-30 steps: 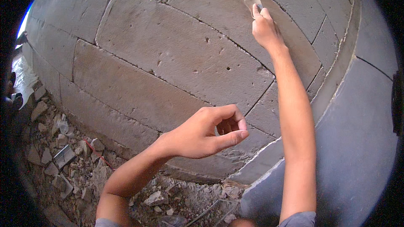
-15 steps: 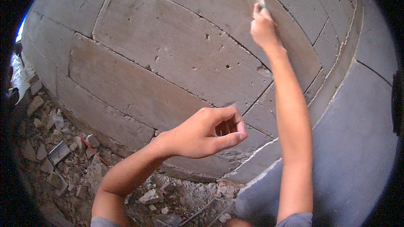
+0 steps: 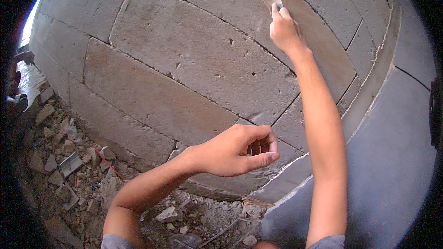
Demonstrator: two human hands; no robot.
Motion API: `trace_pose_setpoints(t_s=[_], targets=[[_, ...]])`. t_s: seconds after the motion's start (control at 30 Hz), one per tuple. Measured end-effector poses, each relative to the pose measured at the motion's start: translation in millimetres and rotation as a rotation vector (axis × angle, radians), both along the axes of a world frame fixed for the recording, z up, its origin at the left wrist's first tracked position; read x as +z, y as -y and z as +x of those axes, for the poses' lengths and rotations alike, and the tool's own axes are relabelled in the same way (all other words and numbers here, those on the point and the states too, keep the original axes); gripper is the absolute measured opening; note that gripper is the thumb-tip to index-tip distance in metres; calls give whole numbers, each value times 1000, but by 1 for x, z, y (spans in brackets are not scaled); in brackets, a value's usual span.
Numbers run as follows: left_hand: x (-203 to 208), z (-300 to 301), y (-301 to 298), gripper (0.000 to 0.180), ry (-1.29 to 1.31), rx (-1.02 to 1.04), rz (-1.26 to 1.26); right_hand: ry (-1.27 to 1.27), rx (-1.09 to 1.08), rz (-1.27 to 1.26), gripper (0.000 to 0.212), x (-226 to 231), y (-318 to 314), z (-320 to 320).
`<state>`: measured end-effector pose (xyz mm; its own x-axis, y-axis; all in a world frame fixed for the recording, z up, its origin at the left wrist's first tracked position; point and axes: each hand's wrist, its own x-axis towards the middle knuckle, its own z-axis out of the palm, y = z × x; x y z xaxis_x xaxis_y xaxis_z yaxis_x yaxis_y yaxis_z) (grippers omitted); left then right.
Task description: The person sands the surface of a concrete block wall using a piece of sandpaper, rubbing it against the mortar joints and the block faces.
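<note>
My right hand (image 3: 285, 30) is raised against the upper part of a grey-brown block wall (image 3: 203, 41). Between its fingers and the blocks is a small tan sheet that looks like sandpaper (image 3: 272, 4), with one corner bent up. The hand is closed on that sheet. Lower down, my left hand (image 3: 240, 150) hovers in front of the wall, its fingers loosely curled and the thumb tip close to the fingertips. Nothing shows inside that curl.
Broken stone and rubble (image 3: 97, 180) lie along the wall's foot, with a red strip (image 3: 108, 162) among them. A smooth grey surface (image 3: 378, 157) rises at the right, meeting the blocks along a rough mortar edge. At the far left are a person's hand (image 3: 25, 57) and white sheeting (image 3: 30, 80).
My right hand has shifted slightly left on the wall with the sheet, which shows more clearly. My left hand sits a little lower and further right, in the same curled pose.
</note>
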<state>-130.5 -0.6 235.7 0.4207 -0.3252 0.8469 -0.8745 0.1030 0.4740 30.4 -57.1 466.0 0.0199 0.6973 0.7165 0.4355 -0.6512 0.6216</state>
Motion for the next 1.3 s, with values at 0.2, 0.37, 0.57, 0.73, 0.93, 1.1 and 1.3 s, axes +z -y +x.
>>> trace_pose_setpoints(t_s=[0.2, 0.37, 0.57, 0.73, 0.93, 1.1, 1.3], targets=[[0, -1, -4, 18, -128, -44, 83, -62, 21, 20, 48, -14, -41, 4], [-1, -3, -12, 19, -100, -33, 65, -33, 37, -224, 46, -46, -66, -2], [1, -3, -11, 22, -90, -31, 67, -18, 0, -48, 48, -1, -54, 2], [-6, 2, -8, 23, -9, -34, -7, -17, 50, -123, 48, -43, -71, -2], [4, -8, -10, 26, -42, -16, 6, -30, -113, -166, 48, -27, -66, -17], [5, -13, -8, 26, -43, -37, 20, -6, -47, -64, 44, -20, -70, -15], [8, -18, -3, 22, 33, -95, -24, -92, 15, -217, 47, -78, -82, -17]])
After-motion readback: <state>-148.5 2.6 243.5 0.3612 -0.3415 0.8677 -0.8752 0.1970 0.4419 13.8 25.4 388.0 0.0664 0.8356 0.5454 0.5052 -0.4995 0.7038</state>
